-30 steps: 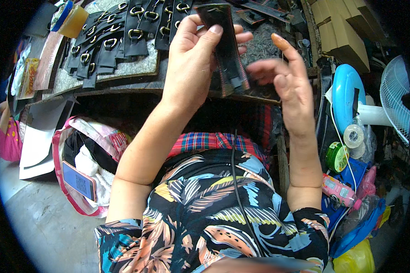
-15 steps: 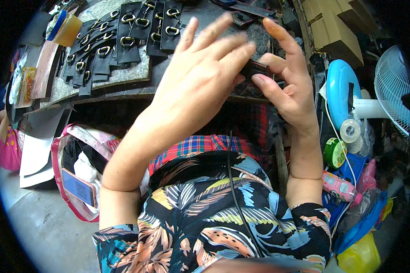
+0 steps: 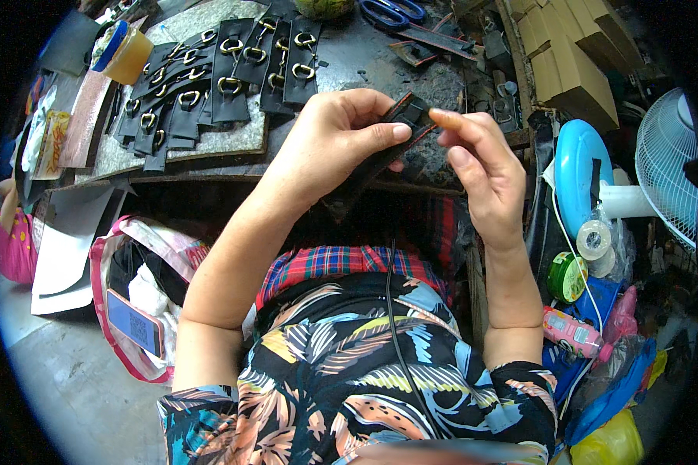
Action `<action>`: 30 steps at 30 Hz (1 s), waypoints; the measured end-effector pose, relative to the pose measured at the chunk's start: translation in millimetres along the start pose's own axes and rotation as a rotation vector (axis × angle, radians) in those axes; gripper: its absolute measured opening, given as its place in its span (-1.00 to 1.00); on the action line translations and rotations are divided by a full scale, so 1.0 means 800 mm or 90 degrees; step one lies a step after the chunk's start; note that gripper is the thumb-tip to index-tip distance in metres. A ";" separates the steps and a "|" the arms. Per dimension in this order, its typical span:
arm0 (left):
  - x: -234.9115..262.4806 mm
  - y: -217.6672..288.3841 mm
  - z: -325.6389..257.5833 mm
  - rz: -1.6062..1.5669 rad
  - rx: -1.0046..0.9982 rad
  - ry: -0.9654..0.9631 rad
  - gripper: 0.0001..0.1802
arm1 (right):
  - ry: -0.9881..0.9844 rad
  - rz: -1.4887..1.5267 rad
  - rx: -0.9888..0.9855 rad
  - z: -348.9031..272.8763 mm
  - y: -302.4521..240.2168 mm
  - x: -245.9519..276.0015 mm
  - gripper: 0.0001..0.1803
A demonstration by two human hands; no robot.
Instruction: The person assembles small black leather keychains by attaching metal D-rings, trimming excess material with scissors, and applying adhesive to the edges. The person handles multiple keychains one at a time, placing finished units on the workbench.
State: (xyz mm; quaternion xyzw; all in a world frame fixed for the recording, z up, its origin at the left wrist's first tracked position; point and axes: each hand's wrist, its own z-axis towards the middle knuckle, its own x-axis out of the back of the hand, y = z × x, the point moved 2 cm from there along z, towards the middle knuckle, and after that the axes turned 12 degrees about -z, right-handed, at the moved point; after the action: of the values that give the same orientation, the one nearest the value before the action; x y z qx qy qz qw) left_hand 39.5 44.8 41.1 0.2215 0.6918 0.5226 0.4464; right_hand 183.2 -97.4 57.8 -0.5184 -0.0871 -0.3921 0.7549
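Note:
My left hand (image 3: 333, 143) grips a black strap (image 3: 412, 111) with orange-red edges, thumb on top and fingers beneath. The strap's end sticks up past the thumb, and its lower part hangs toward my lap. My right hand (image 3: 490, 169) is beside that end, its bent index finger at the strap's edge and its thumb apart from it. That index fingertip is stained orange. Left of my hands, several black strap pieces (image 3: 231, 108) with brass-coloured rings lie in overlapping rows on a pale board (image 3: 209, 149).
Blue-handled scissors (image 3: 392, 14) and strips with red edges (image 3: 440, 42) lie farther back on the dark worktable. A jar (image 3: 129, 58) of amber stuff stands at the left. Cardboard boxes (image 3: 578, 74) and a fan (image 3: 663, 155) are at the right. A bag with a phone (image 3: 136, 322) hangs low left.
My left hand has come down from over the strap and now grips it, with the strap turned and more of it showing. My right hand has lowered slightly, its index finger bent toward the strap.

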 end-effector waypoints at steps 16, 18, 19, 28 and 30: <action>0.003 0.003 -0.004 -0.022 0.019 -0.035 -0.76 | -0.036 -0.339 0.141 0.004 0.007 0.002 -0.59; 0.003 0.003 -0.004 -0.016 0.027 -0.025 -0.75 | -0.060 -0.319 0.119 0.001 0.010 0.001 -0.55; 0.002 0.003 -0.005 -0.018 0.023 -0.027 -0.76 | -0.066 -0.252 0.097 0.001 0.013 -0.001 -0.52; 0.001 -0.003 -0.005 0.028 0.042 -0.009 -0.73 | -0.118 -0.020 0.052 -0.001 0.015 -0.007 -0.36; 0.005 -0.003 0.001 0.045 0.044 0.013 -0.73 | -0.127 -0.090 0.090 -0.001 0.008 -0.001 -0.37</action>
State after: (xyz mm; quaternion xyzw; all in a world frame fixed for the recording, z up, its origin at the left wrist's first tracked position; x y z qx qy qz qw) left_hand 38.6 47.2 37.1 0.2553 0.7058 0.5163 0.4125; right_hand 186.6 -96.6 52.3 -0.4929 -0.2255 -0.3839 0.7475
